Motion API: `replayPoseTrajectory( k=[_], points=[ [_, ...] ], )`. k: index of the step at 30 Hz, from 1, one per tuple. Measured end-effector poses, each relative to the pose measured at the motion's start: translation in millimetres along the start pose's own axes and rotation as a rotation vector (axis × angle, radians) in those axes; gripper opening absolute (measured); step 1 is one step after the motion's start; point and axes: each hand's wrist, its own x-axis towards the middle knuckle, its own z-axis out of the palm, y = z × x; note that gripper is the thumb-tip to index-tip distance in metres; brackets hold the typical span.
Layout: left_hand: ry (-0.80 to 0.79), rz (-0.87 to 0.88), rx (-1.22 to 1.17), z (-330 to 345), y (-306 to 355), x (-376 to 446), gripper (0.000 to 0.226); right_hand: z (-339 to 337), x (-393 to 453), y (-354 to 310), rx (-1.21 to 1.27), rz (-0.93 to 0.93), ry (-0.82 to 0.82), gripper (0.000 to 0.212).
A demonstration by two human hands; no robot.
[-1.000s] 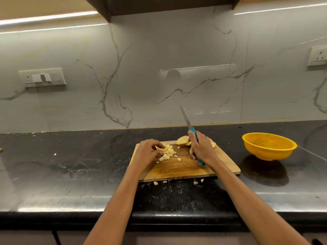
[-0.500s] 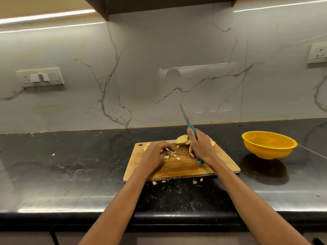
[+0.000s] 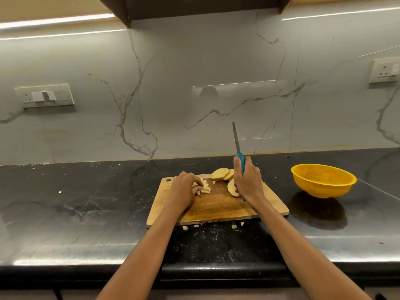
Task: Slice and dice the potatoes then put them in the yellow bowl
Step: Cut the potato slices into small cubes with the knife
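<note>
A wooden cutting board lies on the black counter. My left hand curls over a small heap of diced potato on the board's left part, fingers closed around the pieces. My right hand grips a blue-handled knife with its blade pointing up and away. Potato slices lie at the board's far edge, and one more slice sits just left of my right hand. The yellow bowl stands to the right of the board, and nothing is visible inside it.
A few potato bits lie on the counter in front of the board. The marble wall behind carries a switch plate on the left and a socket on the right. The counter edge runs along the bottom.
My left hand swept the diced pieces rightward, then drew back over them into a heap. My right hand shifted slightly and the knife blade stands more upright.
</note>
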Motion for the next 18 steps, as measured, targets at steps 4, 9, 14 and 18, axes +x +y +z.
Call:
replayPoseTrajectory(
  k=[4,9,14,18],
  points=[
    [0.102,-0.035,0.006,8.4,3.9,12.5,0.034,-0.7,7.7,5.8,-0.122,0.040,0.112,0.029],
    [0.118,-0.076,-0.057,24.7,10.5,44.8,0.031,2.5,26.6,12.4,-0.169,0.041,0.215,0.028],
    [-0.061,-0.037,-0.117,44.2,22.1,71.3,0.033,2.9,53.4,16.1,0.114,0.019,0.354,0.024],
    [-0.278,-0.049,-0.104,55.9,29.9,85.3,0.045,0.3,62.0,27.4,0.150,0.023,0.359,0.022]
  ],
)
